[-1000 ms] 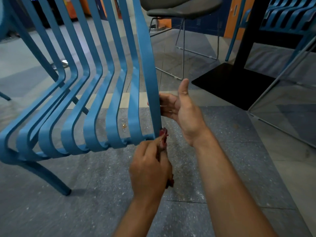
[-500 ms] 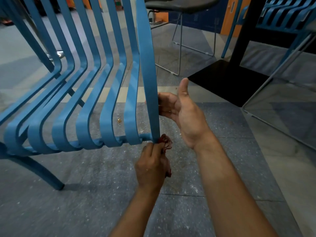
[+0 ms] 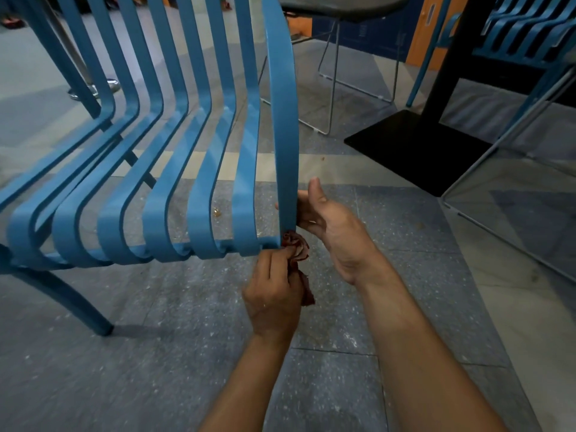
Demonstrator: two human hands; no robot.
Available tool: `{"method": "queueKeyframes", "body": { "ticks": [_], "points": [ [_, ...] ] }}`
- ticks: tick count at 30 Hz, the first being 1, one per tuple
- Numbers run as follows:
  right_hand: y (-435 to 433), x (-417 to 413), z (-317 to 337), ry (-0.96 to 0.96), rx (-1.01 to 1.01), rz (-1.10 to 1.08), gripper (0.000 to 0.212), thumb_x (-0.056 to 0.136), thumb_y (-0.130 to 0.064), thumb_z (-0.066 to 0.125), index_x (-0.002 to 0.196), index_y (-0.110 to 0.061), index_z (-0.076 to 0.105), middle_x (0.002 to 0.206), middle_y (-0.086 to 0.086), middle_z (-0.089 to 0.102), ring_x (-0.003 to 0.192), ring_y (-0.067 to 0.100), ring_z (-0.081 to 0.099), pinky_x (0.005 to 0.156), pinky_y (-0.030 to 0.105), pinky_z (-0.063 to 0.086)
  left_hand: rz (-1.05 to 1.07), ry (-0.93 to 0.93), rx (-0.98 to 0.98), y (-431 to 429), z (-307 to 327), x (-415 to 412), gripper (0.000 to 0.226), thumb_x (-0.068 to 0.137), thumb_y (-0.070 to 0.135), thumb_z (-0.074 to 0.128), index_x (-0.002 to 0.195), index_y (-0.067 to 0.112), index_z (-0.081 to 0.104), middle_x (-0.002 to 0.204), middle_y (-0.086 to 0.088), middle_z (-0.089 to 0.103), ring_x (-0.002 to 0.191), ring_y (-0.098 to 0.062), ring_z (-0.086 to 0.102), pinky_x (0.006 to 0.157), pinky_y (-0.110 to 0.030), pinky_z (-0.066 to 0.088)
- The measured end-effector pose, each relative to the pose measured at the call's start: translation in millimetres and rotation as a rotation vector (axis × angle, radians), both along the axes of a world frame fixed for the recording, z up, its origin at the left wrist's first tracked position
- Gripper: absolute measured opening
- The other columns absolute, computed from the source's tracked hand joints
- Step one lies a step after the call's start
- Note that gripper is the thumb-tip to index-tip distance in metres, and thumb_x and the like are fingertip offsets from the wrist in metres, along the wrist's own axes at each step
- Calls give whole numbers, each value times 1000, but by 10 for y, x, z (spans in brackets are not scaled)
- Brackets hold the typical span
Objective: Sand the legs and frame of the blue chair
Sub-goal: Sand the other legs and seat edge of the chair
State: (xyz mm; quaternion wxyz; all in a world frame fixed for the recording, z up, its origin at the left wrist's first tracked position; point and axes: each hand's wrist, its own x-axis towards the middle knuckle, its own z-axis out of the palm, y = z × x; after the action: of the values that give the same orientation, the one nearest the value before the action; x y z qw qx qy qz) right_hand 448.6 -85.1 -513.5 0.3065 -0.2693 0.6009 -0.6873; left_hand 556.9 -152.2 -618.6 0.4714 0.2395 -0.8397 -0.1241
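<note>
left hand (image 3: 274, 294) pinches crumpled sandpaper (image 3: 296, 244) against the blue chair (image 3: 283, 135) frame's corner; right hand (image 3: 330, 226) curls round the outermost slat just above.

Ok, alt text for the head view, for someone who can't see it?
The left hand presses crumpled reddish sandpaper against the bottom corner of the blue chair, at its outermost slat. The right hand hooks its fingers round that slat just above, thumb up. The chair stands on a grey floor.

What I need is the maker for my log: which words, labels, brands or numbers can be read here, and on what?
None readable.
On the blue chair: no label or brand.
On the sandpaper in the left hand: no print.
On the orange door: a small plate, too blurred.
</note>
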Motion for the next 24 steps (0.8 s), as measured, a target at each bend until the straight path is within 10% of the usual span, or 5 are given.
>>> {"method": "queueKeyframes", "body": {
  "ticks": [10,17,24],
  "points": [
    [19,85,-105,16,-32,-15,54,95,-54,60,135,-20,70,133,-4,76,129,11,67,120,35,44,-112,-264,195,-39,-645,227,22,74,-5,90,89,5,77,82,-7,68,60,-25,65,43,-35,49],
    [16,47,-164,95,84,-35,57,89,-55,65,132,-18,70,130,3,76,128,18,68,115,36,50,-111,-37,-73,-180,-263,244,24,95,10,72,116,18,80,107,-2,72,92,-18,64,67,-28,49],
    [-8,49,-222,153,146,-57,62,86,-70,63,132,-29,69,130,-6,74,124,7,67,114,37,49,-222,-263,-125,-265,-653,228,29,87,4,75,114,13,82,98,-8,77,77,-30,69,49,-36,54]
  ]
}}
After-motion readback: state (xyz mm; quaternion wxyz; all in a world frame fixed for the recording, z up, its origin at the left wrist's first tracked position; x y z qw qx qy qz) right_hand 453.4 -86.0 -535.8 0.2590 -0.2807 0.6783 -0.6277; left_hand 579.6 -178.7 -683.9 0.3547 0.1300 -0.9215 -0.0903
